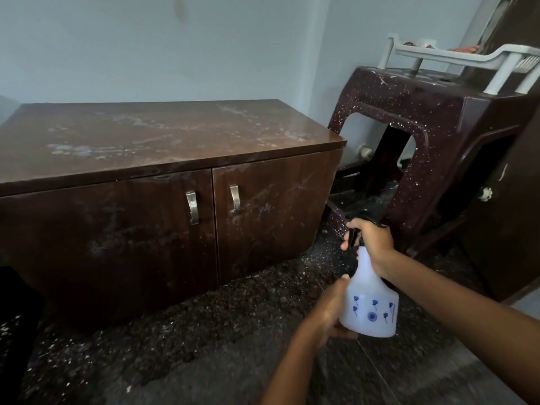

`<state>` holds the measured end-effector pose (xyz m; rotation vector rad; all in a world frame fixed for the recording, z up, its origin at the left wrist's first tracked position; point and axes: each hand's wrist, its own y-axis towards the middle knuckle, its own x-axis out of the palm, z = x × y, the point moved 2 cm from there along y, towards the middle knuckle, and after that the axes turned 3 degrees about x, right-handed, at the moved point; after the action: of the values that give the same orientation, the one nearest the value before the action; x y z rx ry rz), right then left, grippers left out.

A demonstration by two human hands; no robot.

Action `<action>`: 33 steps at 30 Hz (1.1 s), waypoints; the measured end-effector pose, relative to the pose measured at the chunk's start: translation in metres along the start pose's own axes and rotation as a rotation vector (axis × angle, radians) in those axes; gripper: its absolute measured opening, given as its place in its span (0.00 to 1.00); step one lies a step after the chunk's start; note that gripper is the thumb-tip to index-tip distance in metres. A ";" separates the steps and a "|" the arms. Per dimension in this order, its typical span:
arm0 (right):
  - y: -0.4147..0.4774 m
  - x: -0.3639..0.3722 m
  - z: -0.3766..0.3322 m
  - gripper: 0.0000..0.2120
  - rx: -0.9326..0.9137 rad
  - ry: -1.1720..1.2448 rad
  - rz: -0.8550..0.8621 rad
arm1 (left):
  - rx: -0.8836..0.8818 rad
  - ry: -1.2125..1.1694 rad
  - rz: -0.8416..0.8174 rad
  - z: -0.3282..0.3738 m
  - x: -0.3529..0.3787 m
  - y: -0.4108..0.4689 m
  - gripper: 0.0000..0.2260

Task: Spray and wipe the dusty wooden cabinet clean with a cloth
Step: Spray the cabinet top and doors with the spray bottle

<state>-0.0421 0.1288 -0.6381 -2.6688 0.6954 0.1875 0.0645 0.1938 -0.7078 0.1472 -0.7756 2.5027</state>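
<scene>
A low dark wooden cabinet (pixel 163 171) with two doors and metal handles stands against the wall, its top and front streaked with pale dust. I hold a white translucent spray bottle (pixel 371 299) with blue flower prints in front of the cabinet's right end. My right hand (pixel 372 236) grips its black trigger head, which points toward the cabinet. My left hand (pixel 330 311) cups the bottle's lower left side and base. No cloth is in view.
A dark maroon speckled plastic stool or table (pixel 432 135) stands right of the cabinet, with a white plastic rack (pixel 455 58) on top. A dark door or panel (pixel 508 200) is at far right. The floor (pixel 204 331) is dark speckled stone.
</scene>
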 end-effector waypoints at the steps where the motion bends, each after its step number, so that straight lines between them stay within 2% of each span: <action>1: 0.001 -0.003 0.006 0.12 0.022 -0.003 0.001 | -0.006 0.051 -0.021 -0.002 0.001 -0.001 0.20; 3: 0.000 -0.008 0.017 0.11 0.083 -0.042 -0.058 | 0.004 0.174 -0.051 -0.006 0.003 -0.003 0.21; 6: -0.005 -0.012 0.026 0.08 0.114 -0.042 -0.145 | 0.074 0.363 0.002 -0.009 -0.003 0.000 0.19; 12: -0.003 -0.014 0.024 0.12 0.059 -0.165 -0.064 | 0.044 0.622 0.153 -0.017 -0.020 0.006 0.19; 17: -0.017 0.000 0.019 0.10 0.074 -0.166 -0.341 | 0.129 0.543 0.272 -0.010 -0.034 0.002 0.13; 19: -0.020 0.008 0.019 0.09 0.045 -0.172 -0.350 | 0.141 0.521 0.301 -0.007 -0.039 -0.001 0.08; 23: -0.021 0.019 0.015 0.12 -0.047 -0.192 -0.274 | 0.135 0.505 0.323 -0.005 -0.048 -0.004 0.09; 26: -0.025 0.029 0.011 0.11 -0.083 -0.229 -0.387 | 0.123 0.496 0.324 -0.004 -0.051 -0.006 0.08; 29: -0.031 0.043 0.013 0.09 -0.143 -0.256 -0.476 | 0.125 0.494 0.321 -0.005 -0.054 -0.008 0.14; 33: -0.037 0.057 0.006 0.11 -0.258 -0.243 -0.421 | 0.143 0.475 0.348 -0.003 -0.059 -0.012 0.17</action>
<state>0.0258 0.1359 -0.6444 -2.8914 0.0282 0.5028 0.1219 0.1781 -0.7192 -0.5601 -0.4514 2.7492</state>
